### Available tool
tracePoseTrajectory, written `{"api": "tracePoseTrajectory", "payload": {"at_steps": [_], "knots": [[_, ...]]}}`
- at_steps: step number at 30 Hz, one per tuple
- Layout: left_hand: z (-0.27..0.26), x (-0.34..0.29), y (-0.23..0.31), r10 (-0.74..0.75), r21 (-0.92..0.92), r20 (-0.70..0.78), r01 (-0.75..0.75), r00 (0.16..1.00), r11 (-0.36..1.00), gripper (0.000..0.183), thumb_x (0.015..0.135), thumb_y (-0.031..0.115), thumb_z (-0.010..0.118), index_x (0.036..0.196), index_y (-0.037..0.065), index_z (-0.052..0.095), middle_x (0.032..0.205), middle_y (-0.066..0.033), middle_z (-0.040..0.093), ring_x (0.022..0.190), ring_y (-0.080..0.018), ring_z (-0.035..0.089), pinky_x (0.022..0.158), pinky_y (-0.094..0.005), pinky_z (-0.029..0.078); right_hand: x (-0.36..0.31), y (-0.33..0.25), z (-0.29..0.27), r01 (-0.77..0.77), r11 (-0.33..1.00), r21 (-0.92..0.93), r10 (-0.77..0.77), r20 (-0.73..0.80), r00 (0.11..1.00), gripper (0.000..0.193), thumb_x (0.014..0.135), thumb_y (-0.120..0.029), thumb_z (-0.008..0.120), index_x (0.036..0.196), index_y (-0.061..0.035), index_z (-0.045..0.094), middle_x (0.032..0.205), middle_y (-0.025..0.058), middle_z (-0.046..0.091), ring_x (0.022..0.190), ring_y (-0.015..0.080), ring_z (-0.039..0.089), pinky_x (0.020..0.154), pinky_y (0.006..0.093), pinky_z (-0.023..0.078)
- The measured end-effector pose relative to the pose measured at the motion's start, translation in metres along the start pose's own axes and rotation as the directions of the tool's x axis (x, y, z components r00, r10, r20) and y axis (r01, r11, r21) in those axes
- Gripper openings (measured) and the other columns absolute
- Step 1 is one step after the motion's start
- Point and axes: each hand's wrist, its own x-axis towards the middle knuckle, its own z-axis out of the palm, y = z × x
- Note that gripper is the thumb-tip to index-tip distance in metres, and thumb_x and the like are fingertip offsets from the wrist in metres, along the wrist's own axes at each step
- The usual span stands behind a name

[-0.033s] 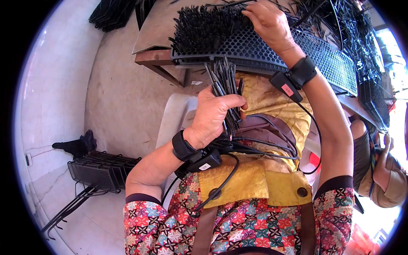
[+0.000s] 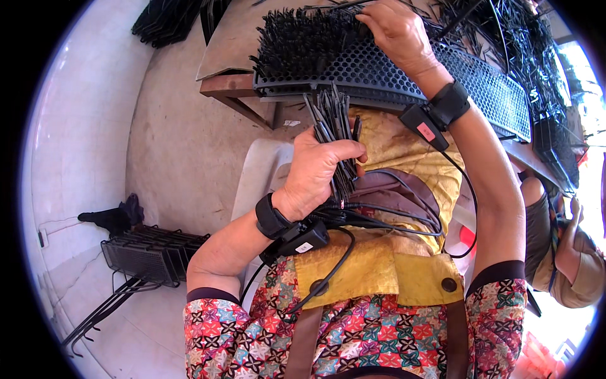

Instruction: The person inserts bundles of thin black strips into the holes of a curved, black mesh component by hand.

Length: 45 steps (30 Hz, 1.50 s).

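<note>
My left hand [image 2: 312, 167] is closed around a bundle of thin black sticks [image 2: 332, 114], held upright in front of my lap with the thumb across it. Beyond it is a long black rack [image 2: 391, 74] with rows of round holes. Many similar black sticks [image 2: 297, 44] stand packed in its left part. Over the rack, where the packed sticks meet the bare holes, my right hand [image 2: 401, 38] has thumb and forefinger pinched together. Whatever is between those fingertips cannot be told from the dark sticks behind.
A brown-edged table [image 2: 227, 85] supports the rack. A heap of loose black sticks [image 2: 524, 57] lies at the far right. Stacked black wire racks [image 2: 151, 252] stand at left. Cables [image 2: 404, 230] run across my yellow apron [image 2: 360, 271]. Another person [image 2: 568, 252] sits at right.
</note>
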Motion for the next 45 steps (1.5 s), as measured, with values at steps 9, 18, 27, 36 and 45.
{"api": "tracePoseTrajectory", "payload": {"at_steps": [9,18,27,36,45], "knots": [[-0.004,0.004,-0.002,0.018,0.074,0.026,-0.019,1.000,0.997,0.015,0.074,-0.004,0.063,0.087,-0.001,0.057,0.074,-0.0106,0.063,0.060,-0.0176,0.061,0.054,-0.0281,0.052,-0.026,-0.022,-0.029,-0.019,0.995,0.103,0.025,-0.057,0.998,0.021,0.077,-0.019,0.071,0.085,-0.0004,0.065,0.073,0.0128,0.060,0.060,0.0317,0.059,0.055,0.0354,0.048],[0.005,0.000,-0.002,0.003,0.063,0.122,-0.010,0.993,0.998,0.023,0.073,-0.006,0.064,0.093,-0.002,0.055,0.078,-0.0099,0.062,0.066,-0.0178,0.063,0.052,-0.0288,0.053,-0.064,-0.100,-0.082,-0.891,0.151,0.428,0.508,0.740,0.441,0.018,0.080,-0.005,0.067,0.095,0.0031,0.062,0.075,0.0030,0.064,0.067,0.0049,0.057,0.058,0.0208,0.047],[-0.004,0.005,-0.005,-0.003,0.059,0.015,0.002,1.000,0.998,0.020,0.077,-0.004,0.061,0.096,-0.001,0.054,0.083,-0.0118,0.062,0.075,-0.0229,0.064,0.062,-0.0339,0.057,-0.065,-0.077,-0.083,-0.809,0.314,0.497,0.758,0.382,0.529,0.012,0.081,-0.005,0.066,0.091,0.0003,0.063,0.071,0.0000,0.062,0.057,0.0027,0.054,0.051,0.0177,0.044],[-0.003,0.004,-0.006,0.010,0.059,0.029,-0.012,1.000,0.998,0.021,0.076,-0.003,0.062,0.095,-0.001,0.053,0.080,-0.0107,0.061,0.068,-0.0194,0.062,0.058,-0.0315,0.054,-0.033,-0.006,-0.048,-0.478,0.791,0.383,0.563,-0.149,0.813,0.015,0.083,-0.006,0.066,0.096,0.0014,0.064,0.076,0.0021,0.065,0.062,0.0050,0.058,0.057,0.0158,0.046],[0.002,0.001,-0.004,0.022,0.021,0.007,-0.023,1.000,1.000,0.020,0.072,-0.005,0.063,0.090,-0.002,0.053,0.069,-0.0106,0.059,0.055,-0.0185,0.059,0.048,-0.0295,0.048,-0.017,-0.003,-0.022,-0.075,0.997,-0.033,0.068,-0.165,0.984,0.011,0.079,-0.002,0.065,0.090,-0.0031,0.063,0.079,0.0114,0.064,0.069,0.0268,0.063,0.061,0.0291,0.051]]}}
